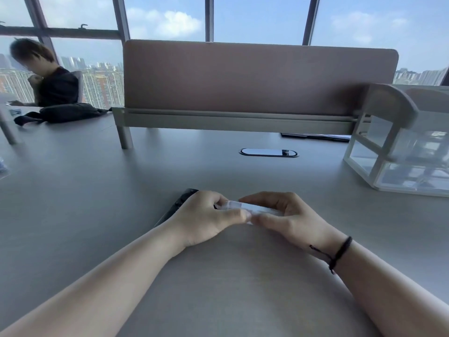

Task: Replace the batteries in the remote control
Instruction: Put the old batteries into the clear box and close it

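A slim white remote control (252,208) lies crosswise between my two hands, just above the grey desk (97,190). My left hand (206,218) grips its left end with thumb and fingers. Its right end is pinched in my right hand (289,218), which wears a black cord at the wrist. Behind my left hand a black oblong object (178,205) rests on the desk, mostly hidden; I cannot tell what it is. No batteries are visible.
A clear plastic drawer organiser (401,152) stands at the right. A pink desk divider (255,79) runs across the back, with a cable port (268,152) in front of it. A person (48,79) sits at the far left beside a black bag (63,113).
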`<state>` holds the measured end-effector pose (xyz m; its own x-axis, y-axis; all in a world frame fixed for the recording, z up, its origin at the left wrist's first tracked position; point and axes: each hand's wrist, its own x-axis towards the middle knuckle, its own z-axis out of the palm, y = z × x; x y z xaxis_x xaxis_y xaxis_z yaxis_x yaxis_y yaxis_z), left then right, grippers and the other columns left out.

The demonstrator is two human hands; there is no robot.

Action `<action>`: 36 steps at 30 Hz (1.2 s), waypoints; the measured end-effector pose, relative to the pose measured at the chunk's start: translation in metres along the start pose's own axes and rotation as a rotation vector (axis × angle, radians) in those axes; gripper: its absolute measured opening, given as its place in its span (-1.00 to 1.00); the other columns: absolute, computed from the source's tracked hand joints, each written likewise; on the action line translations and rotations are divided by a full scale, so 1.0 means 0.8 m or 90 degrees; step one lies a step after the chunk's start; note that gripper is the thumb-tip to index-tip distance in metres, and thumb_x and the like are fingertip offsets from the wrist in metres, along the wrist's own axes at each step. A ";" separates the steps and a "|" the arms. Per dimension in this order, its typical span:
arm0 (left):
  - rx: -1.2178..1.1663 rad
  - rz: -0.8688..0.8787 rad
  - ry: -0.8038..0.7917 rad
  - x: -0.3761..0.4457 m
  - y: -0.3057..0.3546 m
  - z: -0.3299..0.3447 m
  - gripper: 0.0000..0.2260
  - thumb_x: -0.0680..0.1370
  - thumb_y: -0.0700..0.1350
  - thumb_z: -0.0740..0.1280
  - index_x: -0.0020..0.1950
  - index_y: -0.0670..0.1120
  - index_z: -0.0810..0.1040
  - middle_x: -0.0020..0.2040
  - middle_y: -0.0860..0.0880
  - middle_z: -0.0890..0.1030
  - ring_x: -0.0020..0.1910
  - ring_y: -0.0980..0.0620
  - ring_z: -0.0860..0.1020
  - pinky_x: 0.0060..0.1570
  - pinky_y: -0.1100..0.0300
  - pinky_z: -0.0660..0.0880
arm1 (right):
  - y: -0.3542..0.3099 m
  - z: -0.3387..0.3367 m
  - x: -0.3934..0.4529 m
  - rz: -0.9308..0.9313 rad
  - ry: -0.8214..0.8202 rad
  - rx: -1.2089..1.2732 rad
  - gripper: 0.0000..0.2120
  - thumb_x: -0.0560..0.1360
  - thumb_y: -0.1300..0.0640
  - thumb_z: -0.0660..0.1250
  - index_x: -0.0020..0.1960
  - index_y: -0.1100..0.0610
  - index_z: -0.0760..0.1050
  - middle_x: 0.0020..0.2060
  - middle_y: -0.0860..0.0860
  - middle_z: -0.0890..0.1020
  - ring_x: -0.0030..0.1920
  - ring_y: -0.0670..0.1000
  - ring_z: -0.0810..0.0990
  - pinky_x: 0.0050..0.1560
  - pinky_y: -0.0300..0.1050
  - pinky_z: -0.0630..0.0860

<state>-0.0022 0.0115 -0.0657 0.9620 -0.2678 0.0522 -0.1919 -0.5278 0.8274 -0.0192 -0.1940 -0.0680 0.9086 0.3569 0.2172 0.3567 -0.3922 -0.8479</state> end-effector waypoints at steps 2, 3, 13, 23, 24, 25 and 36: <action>-0.032 -0.005 0.012 0.001 -0.001 0.001 -0.53 0.18 0.32 0.43 -0.18 -0.04 0.66 -0.33 0.11 0.52 -0.32 0.14 0.48 -0.24 0.17 0.37 | 0.000 0.002 0.000 -0.004 0.001 0.008 -0.75 0.48 0.11 0.37 0.14 0.00 0.64 0.05 -0.03 0.73 0.12 -0.03 0.68 0.22 0.04 0.56; -0.045 -0.009 0.015 0.002 -0.002 0.001 -0.50 0.16 0.33 0.44 -0.16 -0.05 0.67 -0.30 0.08 0.54 -0.29 0.11 0.52 -0.21 0.15 0.39 | 0.000 0.004 -0.001 -0.007 0.003 0.006 -0.74 0.48 0.09 0.36 0.16 0.00 0.63 0.06 -0.05 0.73 0.13 -0.05 0.67 0.23 0.03 0.55; -0.198 -0.055 -0.033 0.004 -0.002 -0.006 -0.55 0.33 -0.22 0.59 0.10 -0.42 0.56 -0.49 0.12 0.45 -0.66 0.26 0.31 -0.65 0.45 0.17 | -0.001 0.002 -0.004 -0.019 0.012 -0.118 -0.74 0.52 0.07 0.40 0.18 -0.16 0.59 0.09 -0.32 0.67 0.11 -0.33 0.60 0.11 -0.39 0.47; -0.142 -0.022 -0.059 0.001 -0.008 -0.007 -0.51 0.16 -0.15 0.69 0.02 -0.07 0.63 -0.29 0.10 0.69 -0.22 0.14 0.62 -0.19 0.34 0.46 | 0.003 0.001 0.001 -0.035 0.108 -0.042 -0.80 0.57 0.05 0.33 0.17 -0.02 0.61 -0.02 -0.10 0.74 -0.02 -0.14 0.70 0.02 -0.19 0.61; -0.118 -0.009 -0.061 0.001 -0.009 -0.005 -0.52 0.19 -0.18 0.68 0.04 -0.05 0.62 -0.33 0.15 0.67 -0.26 0.19 0.61 -0.20 0.36 0.46 | 0.006 0.002 0.003 -0.032 0.140 -0.027 -0.80 0.54 0.01 0.36 0.15 -0.01 0.61 -0.04 -0.06 0.74 -0.03 -0.09 0.71 0.02 -0.12 0.63; -0.099 0.007 -0.065 0.000 -0.006 -0.004 -0.52 0.20 -0.18 0.68 0.05 -0.03 0.61 -0.34 0.18 0.67 -0.28 0.22 0.60 -0.18 0.37 0.48 | 0.009 0.002 0.005 -0.022 0.167 -0.005 -0.76 0.50 -0.06 0.39 0.12 0.00 0.61 -0.06 -0.01 0.75 -0.04 -0.03 0.72 0.02 -0.05 0.64; 0.083 0.121 -0.049 -0.015 0.007 0.003 -0.52 0.29 0.00 0.63 0.13 0.15 0.52 -0.44 0.05 0.39 -0.48 0.10 0.31 -0.45 0.32 0.26 | 0.012 0.007 0.016 0.178 0.305 0.351 -0.59 0.43 -0.17 0.38 -0.11 0.21 0.57 -0.23 0.19 0.71 -0.26 0.11 0.65 -0.13 0.05 0.57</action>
<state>-0.0156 0.0095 -0.0631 0.8895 -0.4306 0.1530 -0.3963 -0.5600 0.7276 -0.0055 -0.1879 -0.0759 0.9883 -0.1475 0.0382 0.0548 0.1098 -0.9924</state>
